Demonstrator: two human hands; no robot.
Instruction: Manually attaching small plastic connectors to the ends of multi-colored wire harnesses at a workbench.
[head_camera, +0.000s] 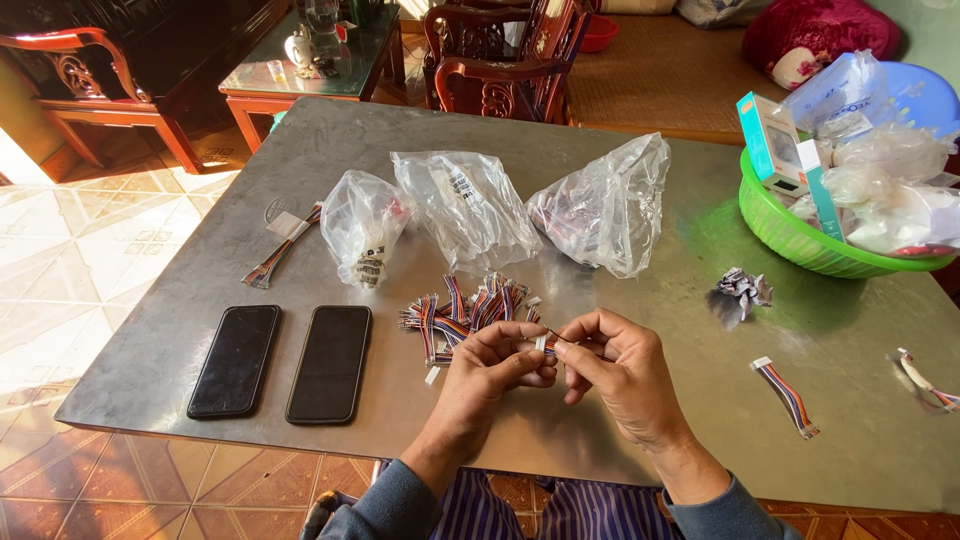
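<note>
My left hand (492, 374) and my right hand (617, 370) meet above the front of the grey table (640, 300). Between their fingertips they pinch a small white connector (542, 344) with short coloured wires. Just behind the hands lies a pile of multicoloured ribbon cables (462, 308) with white plugs. A small white piece (432, 376) lies beside my left hand.
Two black phones (236, 360) (330, 362) lie face up at the front left. Three clear plastic bags (365, 226) (464, 205) (603, 207) sit mid-table. A green basket (790, 235) of packets stands right. Loose cables (788, 396) (282, 248) and crumpled foil (741, 291) lie around.
</note>
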